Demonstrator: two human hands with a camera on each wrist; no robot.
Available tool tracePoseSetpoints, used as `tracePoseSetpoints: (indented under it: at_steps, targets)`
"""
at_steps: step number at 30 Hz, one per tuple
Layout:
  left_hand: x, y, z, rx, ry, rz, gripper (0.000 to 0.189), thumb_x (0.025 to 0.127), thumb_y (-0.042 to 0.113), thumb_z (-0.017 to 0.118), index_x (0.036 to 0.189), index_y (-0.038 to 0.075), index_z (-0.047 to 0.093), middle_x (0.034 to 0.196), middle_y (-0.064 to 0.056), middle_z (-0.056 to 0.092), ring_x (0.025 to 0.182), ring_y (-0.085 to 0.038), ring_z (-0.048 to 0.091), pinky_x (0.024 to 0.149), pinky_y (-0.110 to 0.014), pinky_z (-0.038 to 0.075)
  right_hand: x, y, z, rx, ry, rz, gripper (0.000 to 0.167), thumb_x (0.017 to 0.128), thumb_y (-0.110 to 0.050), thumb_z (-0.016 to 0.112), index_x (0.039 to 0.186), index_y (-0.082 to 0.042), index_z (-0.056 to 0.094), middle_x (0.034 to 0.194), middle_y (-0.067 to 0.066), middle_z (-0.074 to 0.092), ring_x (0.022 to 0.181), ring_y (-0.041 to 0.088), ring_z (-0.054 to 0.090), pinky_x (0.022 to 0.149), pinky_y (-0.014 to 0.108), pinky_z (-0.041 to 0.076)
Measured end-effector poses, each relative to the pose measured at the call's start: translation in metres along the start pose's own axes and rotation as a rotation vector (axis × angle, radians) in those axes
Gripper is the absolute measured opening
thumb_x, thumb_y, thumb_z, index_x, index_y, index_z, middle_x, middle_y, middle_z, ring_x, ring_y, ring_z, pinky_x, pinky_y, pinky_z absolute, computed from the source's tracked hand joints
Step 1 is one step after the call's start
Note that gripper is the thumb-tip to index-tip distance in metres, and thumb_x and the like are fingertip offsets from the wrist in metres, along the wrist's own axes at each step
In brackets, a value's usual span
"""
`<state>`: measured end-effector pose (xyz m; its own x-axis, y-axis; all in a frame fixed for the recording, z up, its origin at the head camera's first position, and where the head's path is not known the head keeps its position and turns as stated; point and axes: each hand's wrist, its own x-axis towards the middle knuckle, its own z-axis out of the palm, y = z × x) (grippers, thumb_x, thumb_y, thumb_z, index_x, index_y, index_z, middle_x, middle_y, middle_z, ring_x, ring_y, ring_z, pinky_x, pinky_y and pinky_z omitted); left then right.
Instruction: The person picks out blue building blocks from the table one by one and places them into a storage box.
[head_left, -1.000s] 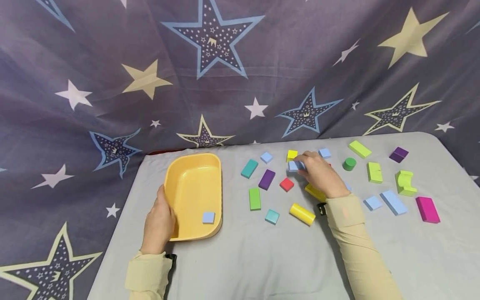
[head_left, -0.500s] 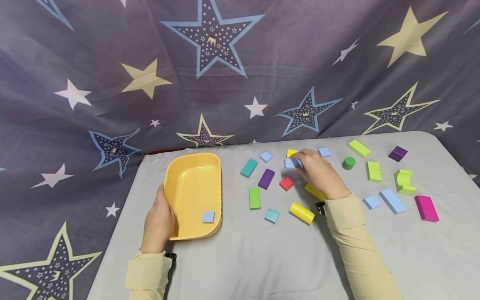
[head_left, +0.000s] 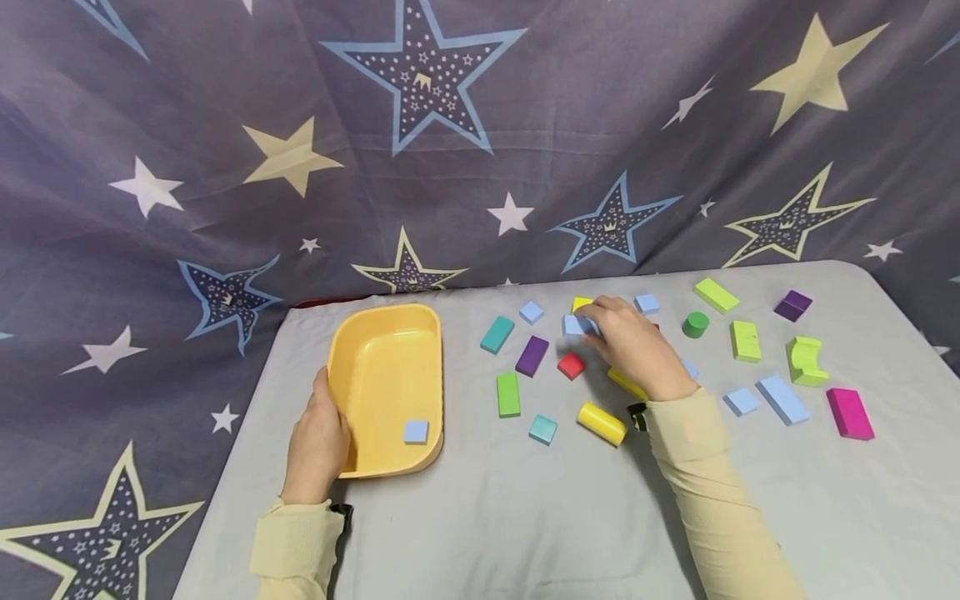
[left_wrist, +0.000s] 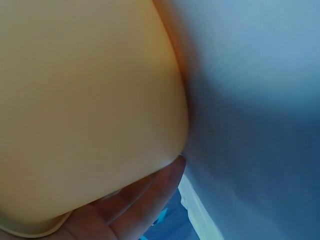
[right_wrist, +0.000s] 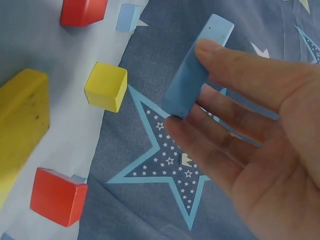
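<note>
My right hand (head_left: 630,346) pinches a light blue rectangular block (right_wrist: 200,65) between thumb and fingers. In the right wrist view the block tilts upward, held apart from the other blocks. Just behind it in the head view lies a yellow cube (head_left: 582,304), partly covered by the hand. A red block (head_left: 572,366) sits in front of the held block. At the left, my left hand (head_left: 318,442) grips the left side of a yellow plastic bin (head_left: 387,392). Its fingers (left_wrist: 145,205) lie against the bin's outside. One small blue block (head_left: 416,432) rests inside the bin, near its front right corner.
Between bin and right hand lie a teal block (head_left: 497,334), a purple block (head_left: 532,356), a green block (head_left: 507,395) and a yellow cylinder (head_left: 602,423). Several more blocks spread rightward to a magenta one (head_left: 851,413). A star-patterned cloth (head_left: 480,150) hangs behind the table.
The right hand has shifted slightly left with the blue block, which now shows more past the fingertips. My left hand and the bin stay in place.
</note>
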<state>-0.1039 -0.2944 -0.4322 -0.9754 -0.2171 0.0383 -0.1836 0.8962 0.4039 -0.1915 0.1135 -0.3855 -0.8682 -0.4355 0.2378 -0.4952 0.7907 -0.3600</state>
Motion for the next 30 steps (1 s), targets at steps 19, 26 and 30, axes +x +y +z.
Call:
tracePoseSetpoints:
  at_steps: [19, 26, 30]
  targets:
    - [-0.001, -0.002, -0.001, -0.019, -0.018, -0.002, 0.055, 0.107, 0.009, 0.030, 0.156, -0.002, 0.009, 0.143, -0.034, 0.044, 0.115, -0.053, 0.054, 0.098, -0.061, 0.043, 0.007, -0.015, 0.002, 0.060, 0.004, -0.013, 0.036, 0.084, -0.004, 0.078, 0.117, 0.003, 0.069, 0.110, 0.016, 0.067, 0.105, 0.032, 0.062, 0.094, 0.045, 0.051]
    - [0.000, -0.001, 0.000, -0.020, -0.009, -0.005, 0.054, 0.107, 0.009, 0.029, 0.156, -0.003, 0.011, 0.143, -0.034, 0.045, 0.115, -0.053, 0.055, 0.098, -0.061, 0.043, 0.010, -0.020, 0.004, 0.107, 0.000, -0.002, 0.036, 0.084, -0.005, 0.078, 0.118, 0.003, 0.068, 0.112, 0.017, 0.066, 0.108, 0.033, 0.061, 0.097, 0.046, 0.050]
    - [0.001, -0.001, -0.001, -0.024, -0.003, -0.006, 0.053, 0.107, 0.009, 0.029, 0.156, -0.003, 0.012, 0.142, -0.034, 0.045, 0.114, -0.053, 0.055, 0.098, -0.061, 0.043, 0.012, -0.024, 0.005, 0.113, -0.014, 0.014, 0.036, 0.085, -0.007, 0.078, 0.118, 0.002, 0.068, 0.113, 0.017, 0.066, 0.108, 0.032, 0.061, 0.097, 0.045, 0.050]
